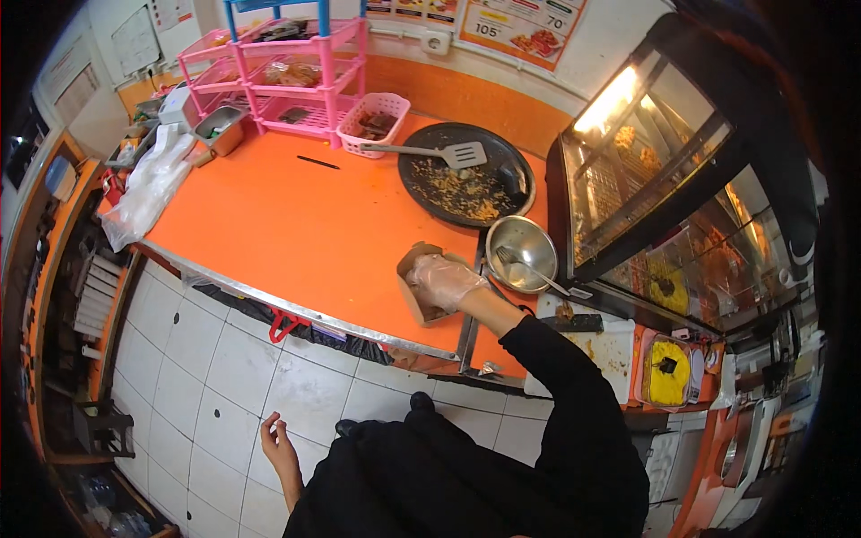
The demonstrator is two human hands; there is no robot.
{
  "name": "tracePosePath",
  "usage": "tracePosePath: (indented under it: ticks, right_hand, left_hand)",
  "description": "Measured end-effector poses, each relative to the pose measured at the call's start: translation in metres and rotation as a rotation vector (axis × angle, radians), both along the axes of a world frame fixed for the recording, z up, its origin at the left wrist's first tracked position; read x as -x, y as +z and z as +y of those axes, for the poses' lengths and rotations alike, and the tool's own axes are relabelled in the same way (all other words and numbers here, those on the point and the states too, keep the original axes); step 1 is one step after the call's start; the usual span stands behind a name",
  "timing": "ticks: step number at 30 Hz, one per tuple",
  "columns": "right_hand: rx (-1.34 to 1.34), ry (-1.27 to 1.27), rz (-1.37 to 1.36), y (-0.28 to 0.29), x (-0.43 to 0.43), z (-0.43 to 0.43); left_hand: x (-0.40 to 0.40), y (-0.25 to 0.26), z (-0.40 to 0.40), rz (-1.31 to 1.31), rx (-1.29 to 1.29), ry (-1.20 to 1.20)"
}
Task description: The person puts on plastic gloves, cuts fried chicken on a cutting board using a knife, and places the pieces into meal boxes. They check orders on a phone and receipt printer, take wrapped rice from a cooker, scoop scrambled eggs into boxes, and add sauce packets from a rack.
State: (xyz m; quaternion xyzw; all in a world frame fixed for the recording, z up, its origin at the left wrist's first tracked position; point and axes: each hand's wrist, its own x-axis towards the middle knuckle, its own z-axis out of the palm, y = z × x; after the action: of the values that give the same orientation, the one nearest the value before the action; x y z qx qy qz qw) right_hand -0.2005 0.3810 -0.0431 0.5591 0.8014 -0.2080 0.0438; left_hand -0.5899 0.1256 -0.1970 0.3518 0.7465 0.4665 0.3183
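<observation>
My right hand point(440, 279), in a clear plastic glove, reaches into an open brown cardboard food box point(410, 302) on the orange counter point(269, 202). Its fingertips are hidden inside the box, so whether they grip anything does not show. To the right of the box, a steel mixing bowl point(531, 235) has a fork point(528, 263) leaning in it. Behind is a round black pan point(430, 191) strewn with brown crumbs, with a slotted turner point(464, 155) lying across its rim. My left hand point(279, 447) is bare and hangs over the tiled floor, fingers loosely bent and holding nothing.
A lit glass food warmer point(646, 168) stands at the right. Near my right forearm, a dark-bladed knife point(572, 323) lies on a white cutting board point(615, 363). Pink rack shelves point(329, 81), a pink basket point(393, 104) and plastic bags point(151, 178) occupy the back and left.
</observation>
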Motion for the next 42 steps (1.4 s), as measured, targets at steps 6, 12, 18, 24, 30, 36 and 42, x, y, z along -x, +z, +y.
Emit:
tracePosePath:
  ticks: [6, 12, 18, 24, 30, 36, 42]
  right_hand:
    - [0.162, -0.100, 0.291, 0.022, -0.030, 0.001]
    - [0.164, -0.204, 0.620, 0.017, -0.059, -0.011]
    - [-0.015, -0.224, 0.728, 0.059, -0.112, -0.040]
    - [-0.102, -0.653, 0.464, 0.082, -0.219, -0.144]
    - [-0.443, -0.604, -0.283, 0.053, -0.276, -0.191]
    - [-0.521, -0.433, 0.412, 0.139, -0.002, -0.097]
    - [-0.498, -0.133, 0.664, 0.158, 0.255, -0.047]
  left_hand:
    - [-0.038, 0.011, 0.008, -0.001, 0.070, 0.015]
    - [-0.079, 0.020, 0.027, 0.032, 0.053, -0.097]
    - [-0.095, 0.010, 0.034, 0.021, 0.027, -0.116]
    - [-0.074, 0.012, 0.034, 0.040, 0.084, -0.014]
    - [-0.008, 0.009, 0.018, 0.089, 0.047, 0.135]
    - [0.105, -0.007, 0.006, 0.002, -0.024, 0.347]
    - [0.301, 0.012, -0.062, 0.116, -0.085, 0.563]
